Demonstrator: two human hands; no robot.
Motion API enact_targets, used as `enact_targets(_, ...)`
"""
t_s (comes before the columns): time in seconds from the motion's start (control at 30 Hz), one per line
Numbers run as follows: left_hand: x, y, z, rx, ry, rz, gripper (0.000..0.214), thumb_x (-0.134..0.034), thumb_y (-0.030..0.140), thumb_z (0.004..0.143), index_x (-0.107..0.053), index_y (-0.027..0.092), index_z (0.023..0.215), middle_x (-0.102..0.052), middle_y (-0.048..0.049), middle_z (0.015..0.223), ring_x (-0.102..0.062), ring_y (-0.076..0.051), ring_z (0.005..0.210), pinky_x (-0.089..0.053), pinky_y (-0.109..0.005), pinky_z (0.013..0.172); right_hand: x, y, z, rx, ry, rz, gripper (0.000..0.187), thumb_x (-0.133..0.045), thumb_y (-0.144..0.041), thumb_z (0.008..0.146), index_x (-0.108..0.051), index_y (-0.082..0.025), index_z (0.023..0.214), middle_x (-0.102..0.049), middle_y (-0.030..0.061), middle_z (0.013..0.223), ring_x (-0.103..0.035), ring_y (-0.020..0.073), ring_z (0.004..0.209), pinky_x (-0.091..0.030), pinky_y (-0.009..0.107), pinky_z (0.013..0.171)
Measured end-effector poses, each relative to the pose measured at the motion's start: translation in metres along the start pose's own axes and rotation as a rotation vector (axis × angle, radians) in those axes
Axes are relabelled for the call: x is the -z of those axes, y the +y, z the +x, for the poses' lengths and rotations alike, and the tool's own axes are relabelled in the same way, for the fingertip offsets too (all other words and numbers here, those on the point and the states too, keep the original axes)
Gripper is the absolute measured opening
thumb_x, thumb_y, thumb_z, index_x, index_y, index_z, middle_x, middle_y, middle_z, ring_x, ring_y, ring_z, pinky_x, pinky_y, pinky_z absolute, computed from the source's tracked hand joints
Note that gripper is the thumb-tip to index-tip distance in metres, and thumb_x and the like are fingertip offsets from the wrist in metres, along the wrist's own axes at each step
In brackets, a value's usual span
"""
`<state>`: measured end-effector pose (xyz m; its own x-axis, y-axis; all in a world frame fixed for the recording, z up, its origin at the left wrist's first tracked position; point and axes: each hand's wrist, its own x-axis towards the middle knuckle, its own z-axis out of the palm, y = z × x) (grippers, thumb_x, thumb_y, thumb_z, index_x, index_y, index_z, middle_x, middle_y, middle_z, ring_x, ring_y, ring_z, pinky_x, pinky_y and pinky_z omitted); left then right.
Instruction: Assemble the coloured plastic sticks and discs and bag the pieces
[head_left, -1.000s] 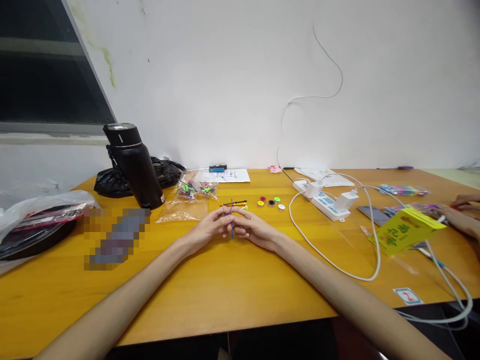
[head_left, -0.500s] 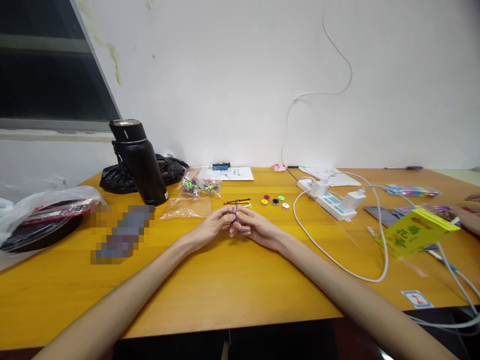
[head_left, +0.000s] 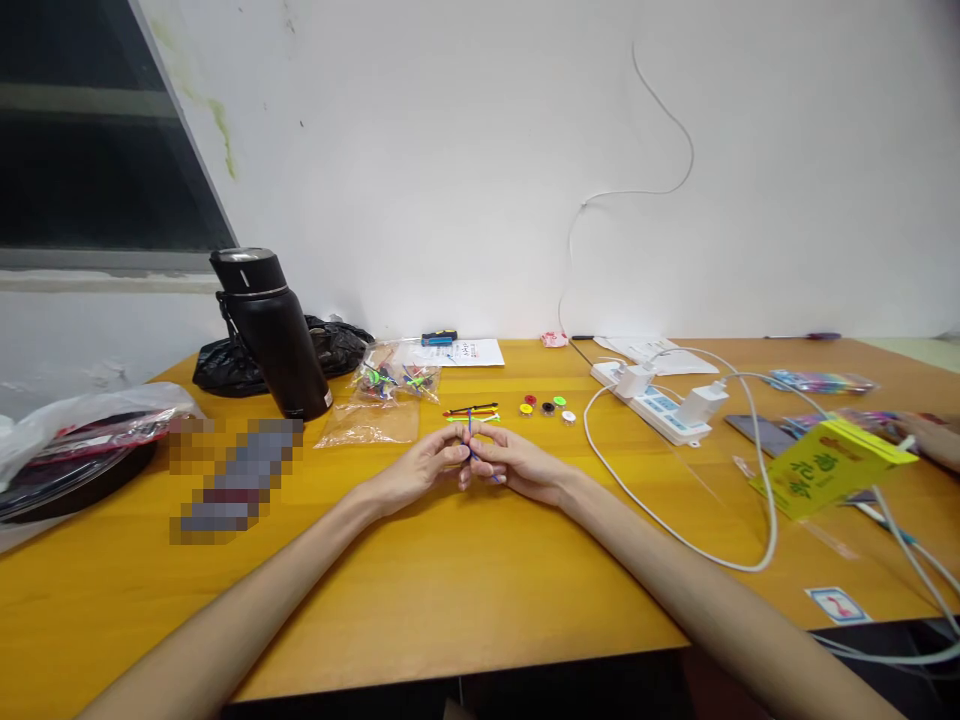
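Both my hands meet above the middle of the wooden table (head_left: 450, 580), fingertips together. My left hand (head_left: 427, 465) and my right hand (head_left: 517, 462) are closed on a small blue plastic piece (head_left: 471, 450) with thin arms; one arm points up and another slants down to the right. Fingers cover much of it. Just beyond my hands lie thin sticks (head_left: 471, 410) in black, red, yellow and green. To their right sit several small round discs (head_left: 548, 408) in red, yellow, black, green and white.
At left stand a black bottle (head_left: 274, 340), a plastic-wrapped item (head_left: 97, 455) and a blurred-out patch. Clear bags (head_left: 394, 380) of coloured parts lie behind my hands. A power strip (head_left: 667, 410) with white cables and a yellow box (head_left: 832, 465) are at right, near another person's hand (head_left: 930, 445).
My view has shifted slightly. My hands stay together, and the blue piece has turned a little between my fingers, its lower arm showing further right.
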<state>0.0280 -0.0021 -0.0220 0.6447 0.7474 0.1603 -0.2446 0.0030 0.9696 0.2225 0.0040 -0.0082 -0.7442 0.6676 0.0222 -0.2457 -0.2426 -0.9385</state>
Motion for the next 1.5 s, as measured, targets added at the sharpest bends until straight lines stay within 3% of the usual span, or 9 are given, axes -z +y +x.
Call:
enact_targets(0.1, -0.001, 0.002, -0.001, 0.017, -0.012, 0.016, 0.030, -0.063, 0.046, 0.092, -0.059, 0.018, 0.099, -0.056, -0.0024, 0.082, -0.050, -0.014, 0.073, -0.039, -0.028, 0.073, 0.000, -0.002, -0.001, -0.021, 0.007, -0.011, 0.043, -0.079, -0.049, 0.082, -0.056, -0.020, 0.104, -0.040, -0.0093, 0.058, -0.048, 0.0081, 0.055, -0.041, 0.022, 0.062)
enact_targets(0.33, -0.003, 0.006, -0.002, 0.036, -0.031, 0.015, 0.033, -0.065, 0.049, 0.090, -0.057, 0.018, 0.099, -0.055, -0.0025, 0.086, -0.049, -0.014, 0.072, -0.039, -0.029, 0.074, 0.004, -0.001, -0.002, -0.053, 0.004, -0.043, 0.046, -0.079, -0.049, 0.082, -0.056, -0.020, 0.108, -0.047, -0.0064, 0.062, -0.047, 0.0077, 0.054, -0.022, 0.019, 0.050)
enact_targets(0.53, -0.002, 0.009, -0.001, -0.013, -0.027, -0.071, 0.035, -0.065, 0.051, 0.089, -0.055, 0.018, 0.088, -0.048, 0.0006, 0.076, -0.046, -0.012, 0.067, -0.036, -0.026, 0.069, 0.006, -0.009, -0.005, -0.011, 0.024, 0.037, 0.034, -0.076, -0.044, 0.086, -0.061, -0.016, 0.097, -0.041, -0.0074, 0.060, -0.026, 0.0062, 0.050, -0.023, 0.020, 0.049)
enact_targets(0.63, -0.003, 0.009, 0.001, -0.015, 0.036, -0.054, 0.027, -0.064, 0.044, 0.091, -0.056, 0.018, 0.088, -0.049, 0.0012, 0.074, -0.044, -0.011, 0.064, -0.034, -0.025, 0.065, 0.007, -0.013, -0.003, 0.062, 0.121, 0.055, 0.033, -0.078, -0.044, 0.084, -0.062, -0.016, 0.092, -0.048, -0.0048, 0.064, -0.035, 0.0074, 0.054, -0.032, 0.019, 0.053)
enact_targets(0.8, -0.002, 0.004, 0.007, 0.001, 0.192, -0.103, 0.016, -0.065, 0.032, 0.087, -0.057, 0.018, 0.089, -0.049, 0.0014, 0.076, -0.040, -0.009, 0.060, -0.027, -0.023, 0.056, 0.012, -0.011, 0.003, 0.153, 0.326, 0.053, 0.033, -0.083, -0.040, 0.077, -0.068, -0.018, 0.096, -0.066, 0.0025, 0.092, -0.058, 0.0101, 0.074, -0.047, 0.021, 0.069)
enact_targets(0.93, 0.001, 0.004, 0.007, -0.009, 0.201, -0.052, 0.020, -0.060, 0.038, 0.090, -0.056, 0.018, 0.090, -0.045, 0.0025, 0.077, -0.036, -0.008, 0.059, -0.026, -0.023, 0.055, 0.015, -0.011, 0.008, 0.230, 0.458, 0.031, 0.035, -0.087, -0.040, 0.072, -0.071, -0.018, 0.095, -0.068, 0.0025, 0.090, -0.064, 0.0122, 0.078, -0.052, 0.024, 0.076)
enact_targets(1.13, -0.002, 0.008, 0.004, -0.081, 0.154, 0.123, 0.029, -0.058, 0.047, 0.094, -0.054, 0.019, 0.089, -0.038, 0.0039, 0.075, -0.032, -0.010, 0.061, -0.026, -0.024, 0.057, 0.009, -0.014, 0.008, 0.358, 0.482, -0.265, 0.033, -0.085, -0.040, 0.074, -0.070, -0.017, 0.091, -0.070, 0.0039, 0.082, -0.066, 0.0166, 0.075, -0.055, 0.032, 0.074)
enact_targets(1.3, -0.001, 0.013, 0.005, -0.124, 0.245, 0.250, 0.033, -0.058, 0.049, 0.094, -0.054, 0.018, 0.085, -0.037, 0.0042, 0.069, -0.031, -0.010, 0.059, -0.024, -0.024, 0.054, 0.009, -0.018, 0.005, 0.368, 0.475, -0.405, 0.031, -0.079, -0.044, 0.079, -0.070, -0.017, 0.091, -0.070, 0.0047, 0.081, -0.065, 0.0167, 0.075, -0.054, 0.032, 0.075)
enact_targets(1.5, 0.004, 0.016, 0.006, -0.137, 0.316, 0.154, 0.036, -0.063, 0.051, 0.090, -0.055, 0.017, 0.081, -0.036, 0.0047, 0.064, -0.030, -0.009, 0.055, -0.023, -0.022, 0.051, 0.022, -0.019, 0.001, 0.443, 0.528, -0.724, 0.027, -0.070, -0.044, 0.089, -0.072, -0.018, 0.094, -0.071, 0.0052, 0.086, -0.065, 0.0173, 0.079, -0.052, 0.030, 0.076)
